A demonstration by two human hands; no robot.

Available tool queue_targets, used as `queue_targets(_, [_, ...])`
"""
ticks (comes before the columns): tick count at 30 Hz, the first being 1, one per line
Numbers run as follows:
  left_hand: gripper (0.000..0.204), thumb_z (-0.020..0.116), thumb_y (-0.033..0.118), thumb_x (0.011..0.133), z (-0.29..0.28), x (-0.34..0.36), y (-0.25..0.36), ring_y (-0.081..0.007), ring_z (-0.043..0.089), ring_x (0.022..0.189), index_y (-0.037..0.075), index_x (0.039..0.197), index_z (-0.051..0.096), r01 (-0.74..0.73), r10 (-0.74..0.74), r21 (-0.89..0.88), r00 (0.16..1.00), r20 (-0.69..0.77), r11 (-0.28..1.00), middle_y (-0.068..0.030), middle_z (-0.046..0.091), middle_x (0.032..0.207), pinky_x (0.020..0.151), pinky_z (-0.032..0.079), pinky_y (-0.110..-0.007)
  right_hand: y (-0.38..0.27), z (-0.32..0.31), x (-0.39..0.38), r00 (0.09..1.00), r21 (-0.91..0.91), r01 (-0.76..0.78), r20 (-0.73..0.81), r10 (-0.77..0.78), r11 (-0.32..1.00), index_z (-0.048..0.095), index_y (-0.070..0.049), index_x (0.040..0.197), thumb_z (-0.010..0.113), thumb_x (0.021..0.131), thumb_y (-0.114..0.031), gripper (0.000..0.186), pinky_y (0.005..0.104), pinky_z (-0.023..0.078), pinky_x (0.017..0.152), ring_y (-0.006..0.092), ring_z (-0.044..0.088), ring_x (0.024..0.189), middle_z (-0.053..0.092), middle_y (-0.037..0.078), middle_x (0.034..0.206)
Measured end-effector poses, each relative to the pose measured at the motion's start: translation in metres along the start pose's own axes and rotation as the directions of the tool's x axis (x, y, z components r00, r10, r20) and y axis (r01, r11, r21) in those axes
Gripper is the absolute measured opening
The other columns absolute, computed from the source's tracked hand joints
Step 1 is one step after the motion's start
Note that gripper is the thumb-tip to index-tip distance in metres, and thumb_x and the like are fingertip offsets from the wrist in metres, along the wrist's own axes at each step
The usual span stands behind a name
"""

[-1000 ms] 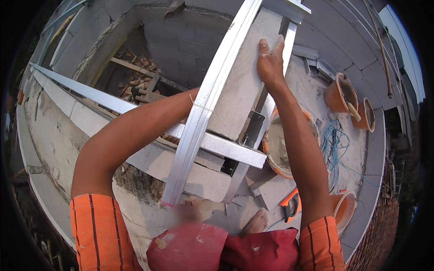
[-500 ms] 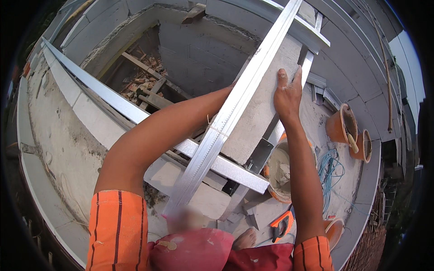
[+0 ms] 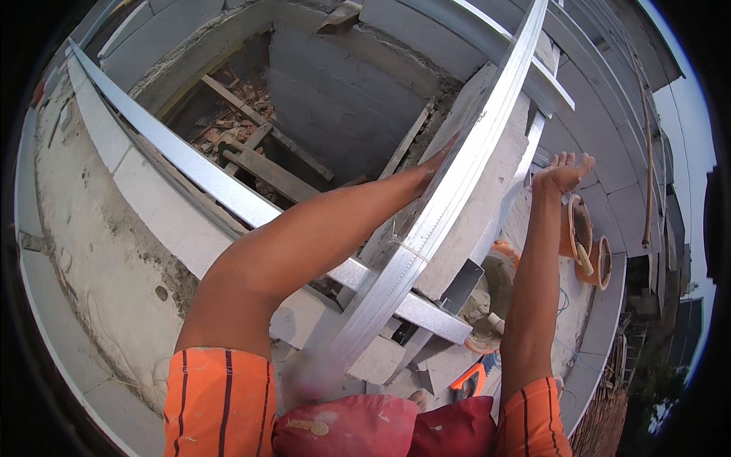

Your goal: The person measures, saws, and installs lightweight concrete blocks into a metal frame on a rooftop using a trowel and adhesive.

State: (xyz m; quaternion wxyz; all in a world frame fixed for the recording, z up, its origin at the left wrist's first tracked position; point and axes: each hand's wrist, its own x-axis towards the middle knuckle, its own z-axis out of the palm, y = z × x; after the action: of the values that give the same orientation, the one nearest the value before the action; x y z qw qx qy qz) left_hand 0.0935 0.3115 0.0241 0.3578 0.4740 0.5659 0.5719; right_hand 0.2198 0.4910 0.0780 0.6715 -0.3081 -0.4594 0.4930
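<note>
A long grey block [image 3: 491, 190] lies sloping away from me among silver metal channels, one long channel [image 3: 424, 225] tied with cord running along it over a crosspiece [image 3: 445, 320]. My left hand [image 3: 434, 165] reaches to the left side of the block and channel, its fingers mostly hidden there. My right hand [image 3: 563, 174] is off the block to the right, palm open, fingers apart and curved, holding nothing. An orange bucket of wet mortar [image 3: 487, 297] stands below the frame, partly behind my right forearm.
A deep block-walled opening [image 3: 320, 99] with planks and rubble lies at the left, edged by a pale ledge [image 3: 91, 274]. At the right are two orange buckets [image 3: 569, 228], an orange-handled saw [image 3: 468, 377], blue cable [image 3: 563, 305] and a block parapet [image 3: 598, 320].
My right hand has let go of the block and moved outward to the right, opening. The block and channel sit farther right in the view, and my left arm has reached along with them.
</note>
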Motion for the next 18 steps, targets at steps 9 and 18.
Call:
queue_targets(9, [0.054, 0.034, 0.042, 0.099, -0.006, -0.004, -0.007, -0.0288, 0.044, 0.111, -0.002, 0.131, 0.033, 0.009, -0.009, -0.003, 1.000, 0.029, 1.000, -0.0222, 0.044, 0.122, 0.094, 0.037, -0.043, 0.029, 0.031, 0.011, 0.997, -0.042, 0.075, 0.037, -0.073, 0.996, 0.028, 0.003, 0.143, 0.040, 0.095, -0.055, 0.076, 0.0429, 0.027, 0.110, 0.0380, 0.038, 0.131, 0.036, 0.029, 0.139])
queue_targets(18, [0.052, 0.035, 0.042, 0.099, -0.007, -0.009, -0.009, -0.0271, 0.046, 0.106, -0.002, 0.127, 0.036, 0.024, -0.025, 0.005, 0.997, 0.077, 1.000, -0.0211, 0.046, 0.117, 0.091, 0.039, -0.042, 0.035, 0.043, 0.008, 0.987, -0.072, 0.139, 0.091, -0.132, 0.988, 0.052, 0.002, 0.117, 0.050, 0.095, -0.040, 0.047, 0.0316, 0.039, 0.087, 0.0169, 0.046, 0.094, 0.047, 0.008, 0.102])
